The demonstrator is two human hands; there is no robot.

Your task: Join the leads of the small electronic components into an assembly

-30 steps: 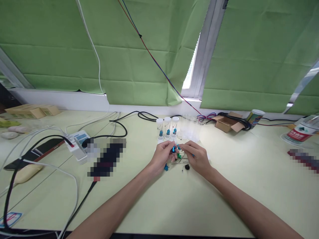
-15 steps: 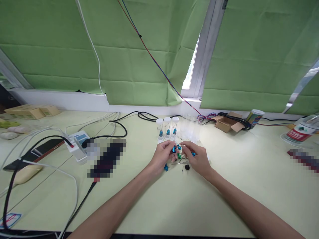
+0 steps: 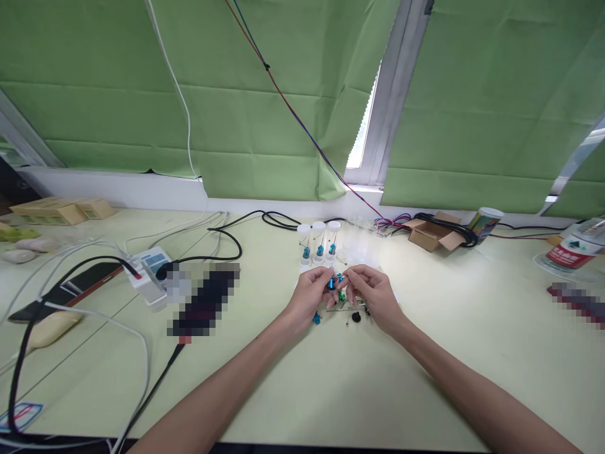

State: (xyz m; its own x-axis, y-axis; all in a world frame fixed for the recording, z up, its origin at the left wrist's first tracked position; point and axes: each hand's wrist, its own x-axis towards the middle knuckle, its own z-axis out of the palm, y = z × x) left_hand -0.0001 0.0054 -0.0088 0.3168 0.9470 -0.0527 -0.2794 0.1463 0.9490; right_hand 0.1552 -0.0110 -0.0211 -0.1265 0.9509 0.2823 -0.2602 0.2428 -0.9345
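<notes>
Your L hand [image 3: 307,291], mid-bench: thumb + fingers curled in, closed on a shiny metallic-blue, roughly cylindrical piece [image 3: 331,283], held above the tabletop. Your R hand [image 3: 378,296] is just beside it, thumb + forefinger drawn close together, other fingers bent under; tips are next to a small bright-blue irregular part [image 3: 339,277] in the gap betw. your hands. Can't tell if R tips actually grip it, or if it's joined to the shiny piece; too small. Below your fingers: small green irregular part [image 3: 341,296], partly hidden, & thin silvery metal rods [image 3: 343,309] lying approx. crosswise. Nearer you, on the pale yellow-green smooth tabletop [image 3: 283,391]: round black knob-like part [image 3: 356,317] below R fingers, plus a loose blue lumpy part [image 3: 316,318] close to L wrist. Beyond your hands, three clear cylindrical containers w/ white tops [image 3: 318,239] stand upright in a row, each w/ a blue part + thin wire-like bits inside. Far R: open brown cardboard box [image 3: 430,236], black cable across its top; white container w/ red label [image 3: 570,252] near R edge. L side: white-and-blue boxy power strip [image 3: 151,271], cables plugged in.
</notes>
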